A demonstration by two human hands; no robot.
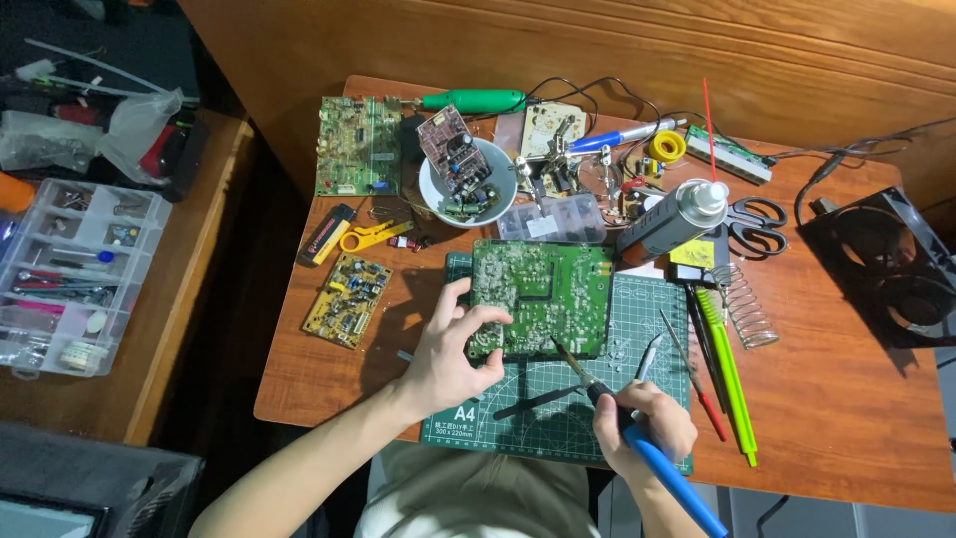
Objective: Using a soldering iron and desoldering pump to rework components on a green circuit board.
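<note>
One board in hand: green circuit board, solder side up, flat on the green cutting mat, near the middle of the wooden table.
Left hand: fingers closed on the board's near-left edge and corner, pressing it down on the mat.
Right hand: wrapped like a pen round the blue-handled soldering iron, tip touching or just above the board's near edge; cannot tell which.
Handling: judged stiff, flat, light; apt to slide on the mat unless pinned; solder joints and pins sharp and fragile.
Hold: best by bare edges and corners, clear of the joints and of the hot tip.
Beside the mat: spray can, black scissors, coil iron stand, green pen.
Farther off: white bowl holding small boards, yellow board, second green board.
</note>
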